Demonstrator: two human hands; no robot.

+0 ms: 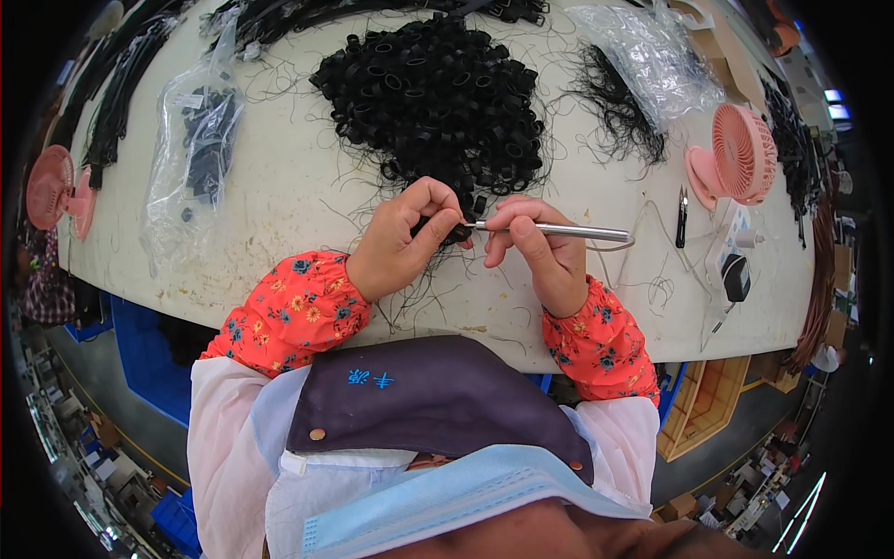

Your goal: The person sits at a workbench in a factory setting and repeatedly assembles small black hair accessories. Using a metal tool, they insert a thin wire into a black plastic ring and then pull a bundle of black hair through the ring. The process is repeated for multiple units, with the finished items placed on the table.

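Observation:
My left hand point(393, 244) pinches a small black loop point(456, 233) between thumb and fingers, above the near part of the table. From the right, my right hand point(548, 265) grips a silver pen-shaped tool point(589, 232) with a thin cord at its back end. The tool's tip points left and meets or nearly meets the loop; fingers partly hide that spot. Just beyond both hands lies a large heap of black loops point(433, 102), with loose black threads scattered around it.
At the left lies a clear plastic bag point(191, 149) holding black pieces. Pink fans point(742, 154) stand at both sides. Black-handled snippers point(682, 219) and a white power strip point(726, 247) rest at the right. Plastic wrap point(643, 61) and a black thread bundle point(619, 102) lie far right.

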